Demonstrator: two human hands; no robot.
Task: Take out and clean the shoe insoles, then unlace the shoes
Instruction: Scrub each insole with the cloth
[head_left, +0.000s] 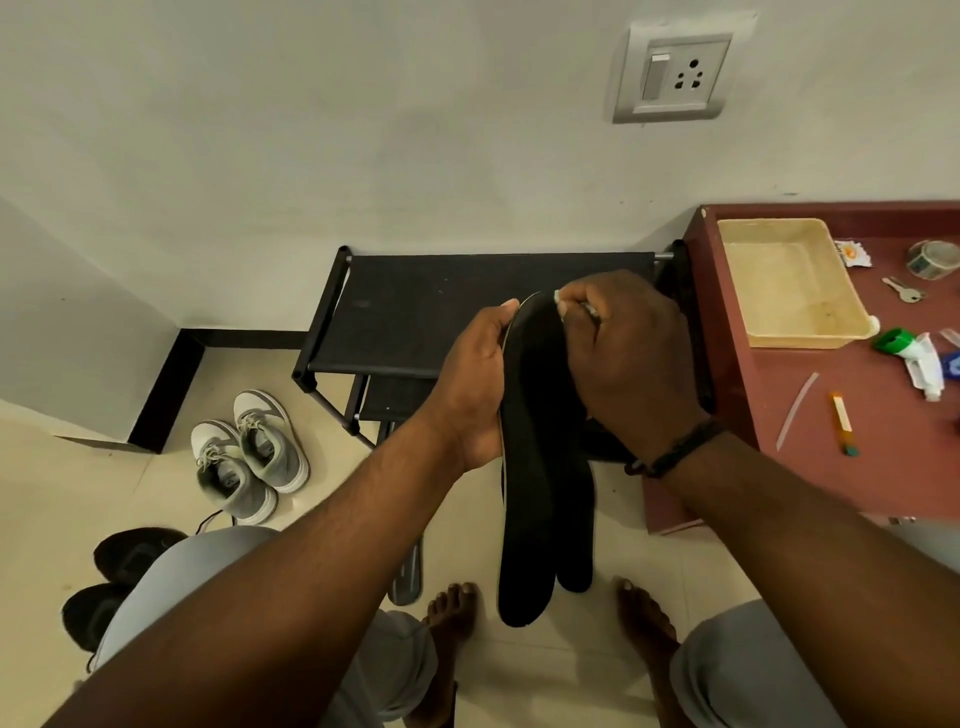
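**Two insoles held up for wiping**

The left hand (475, 384) is curled round the long edge of the insoles (540, 467), thumb on the near face and fingertips hooked over the toe end. The right hand (631, 364) is closed on something small and pale (558, 297) at that same tip, probably a wipe or scrap of cloth, though it is too small to tell. Both insoles hang together, heels down, above the floor (519, 675) between the bare feet and in front of the black rack (441, 306).

They look light, thin and floppy, so a one-ended grip would likely let them sag and swing; holding mid-length along the edge, as here, should stiffen them enough to rub against. The fabric face seems grippy, not slick.

Grey shoes (249, 457) stand laced to the left, dark ones (130, 558) nearer. A worktop (883, 457) lies to the right.
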